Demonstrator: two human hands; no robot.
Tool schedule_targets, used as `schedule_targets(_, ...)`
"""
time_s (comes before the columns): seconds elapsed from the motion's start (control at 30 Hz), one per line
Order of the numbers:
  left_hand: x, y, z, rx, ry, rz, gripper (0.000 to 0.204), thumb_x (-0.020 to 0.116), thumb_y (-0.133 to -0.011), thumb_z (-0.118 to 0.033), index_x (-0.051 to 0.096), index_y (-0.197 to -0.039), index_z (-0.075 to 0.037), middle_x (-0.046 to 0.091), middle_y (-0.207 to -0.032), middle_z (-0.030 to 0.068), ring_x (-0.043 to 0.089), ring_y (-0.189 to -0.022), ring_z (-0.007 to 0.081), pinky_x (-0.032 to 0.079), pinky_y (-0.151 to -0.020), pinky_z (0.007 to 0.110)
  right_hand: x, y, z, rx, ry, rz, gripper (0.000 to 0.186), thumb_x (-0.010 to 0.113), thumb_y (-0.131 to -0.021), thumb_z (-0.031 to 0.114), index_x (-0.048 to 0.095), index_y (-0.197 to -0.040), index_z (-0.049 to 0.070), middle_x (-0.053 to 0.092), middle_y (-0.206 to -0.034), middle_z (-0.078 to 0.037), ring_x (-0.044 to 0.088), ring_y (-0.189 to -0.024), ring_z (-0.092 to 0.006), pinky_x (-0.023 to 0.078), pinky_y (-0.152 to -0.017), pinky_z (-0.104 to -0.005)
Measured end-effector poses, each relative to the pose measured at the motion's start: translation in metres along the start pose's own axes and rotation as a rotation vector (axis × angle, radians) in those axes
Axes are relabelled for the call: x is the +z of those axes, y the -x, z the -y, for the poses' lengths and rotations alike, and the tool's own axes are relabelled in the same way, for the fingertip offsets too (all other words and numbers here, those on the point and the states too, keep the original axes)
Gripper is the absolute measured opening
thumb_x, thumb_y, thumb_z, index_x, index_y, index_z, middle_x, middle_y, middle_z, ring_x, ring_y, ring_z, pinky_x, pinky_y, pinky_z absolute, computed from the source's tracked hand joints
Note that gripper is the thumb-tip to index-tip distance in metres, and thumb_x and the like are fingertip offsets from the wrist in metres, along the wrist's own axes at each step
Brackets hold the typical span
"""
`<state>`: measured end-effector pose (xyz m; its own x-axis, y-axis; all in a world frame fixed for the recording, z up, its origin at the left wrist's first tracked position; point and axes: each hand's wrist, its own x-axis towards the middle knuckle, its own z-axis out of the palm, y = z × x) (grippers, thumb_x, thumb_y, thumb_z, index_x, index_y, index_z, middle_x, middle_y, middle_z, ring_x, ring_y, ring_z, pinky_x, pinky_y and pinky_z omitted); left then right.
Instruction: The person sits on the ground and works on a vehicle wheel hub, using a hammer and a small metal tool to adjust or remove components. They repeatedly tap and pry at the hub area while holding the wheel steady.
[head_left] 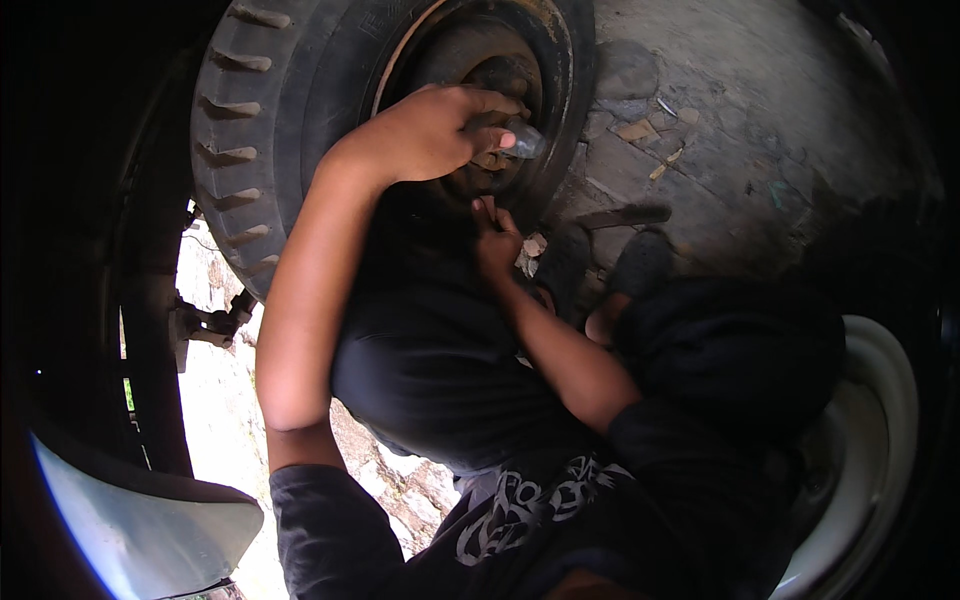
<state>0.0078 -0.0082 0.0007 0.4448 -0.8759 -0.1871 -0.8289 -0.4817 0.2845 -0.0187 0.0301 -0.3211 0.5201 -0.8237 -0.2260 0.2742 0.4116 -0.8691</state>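
A large black tyre with chunky tread stands upright ahead of me, mounted on a dark, rusty wheel rim. My left hand reaches over the rim to the middle of the wheel. Its fingers curl around the hub, and the thumb presses on a grey, rounded hub piece that sticks out. Below it, at the rim's lower edge, my right hand has its fingers bent and pressed together. Whatever those fingers hold, if anything, is too dark and small to make out.
Dark shoes rest on the rough stone floor. A flat dark bar lies just beyond them, with small scraps nearby. A pale curved rim is at the right. Vehicle metalwork and a light panel stand at the left.
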Motion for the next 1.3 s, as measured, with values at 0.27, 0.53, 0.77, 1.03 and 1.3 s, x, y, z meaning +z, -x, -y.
schedule_targets(0.27,0.004,0.000,0.007,0.034,-0.060,-0.001,0.048,0.072,-0.106,-0.033,0.069,-0.146,-0.007,0.071,-0.144,0.0203,0.065,-0.139,0.0376,0.048,-0.118,0.042,-0.002,0.004,0.020,0.110,0.123,0.074,0.030,0.087,-0.100,0.028,0.081,-0.111,0.001,0.077,-0.099,0.000,0.064,-0.092,-0.0089,0.051,-0.089,-0.0296)
schedule_targets(0.53,0.004,-0.001,0.007,0.070,-0.052,-0.023,0.045,0.070,-0.107,-0.030,0.069,-0.147,-0.009,0.071,-0.144,0.0200,0.064,-0.139,0.0386,0.048,-0.119,0.043,-0.005,-0.013,0.001,0.054,0.008,0.016,0.027,0.089,-0.097,0.028,0.082,-0.102,0.002,0.073,-0.088,0.001,0.062,-0.083,-0.0079,0.050,-0.080,-0.0274)
schedule_targets(0.77,0.005,-0.002,0.007,0.069,-0.068,-0.029,0.044,0.070,-0.107,-0.026,0.068,-0.148,-0.009,0.072,-0.141,0.0216,0.070,-0.131,0.0367,0.051,-0.114,0.042,-0.011,-0.029,0.006,0.114,-0.062,0.002,0.027,0.089,-0.097,0.027,0.081,-0.100,0.002,0.075,-0.089,0.001,0.064,-0.088,-0.0095,0.052,-0.087,-0.0297)
schedule_targets(1.03,0.005,-0.004,0.009,0.092,-0.017,-0.033,0.041,0.069,-0.108,-0.022,0.069,-0.146,-0.008,0.075,-0.135,0.0208,0.072,-0.127,0.0374,0.053,-0.112,0.042,-0.013,-0.030,-0.005,0.120,-0.191,0.009,0.029,0.088,-0.097,0.028,0.080,-0.096,0.001,0.077,-0.090,0.000,0.066,-0.085,-0.0097,0.053,-0.083,-0.0297)
schedule_targets(1.3,0.001,-0.003,0.007,0.075,0.015,0.007,0.043,0.068,-0.108,-0.025,0.068,-0.147,-0.008,0.072,-0.142,0.0203,0.067,-0.135,0.0372,0.050,-0.116,0.042,-0.013,-0.034,0.002,-0.018,-0.054,-0.065,0.023,0.088,-0.098,0.022,0.077,-0.094,0.002,0.071,-0.082,0.002,0.059,-0.079,-0.0076,0.050,-0.077,-0.0277)
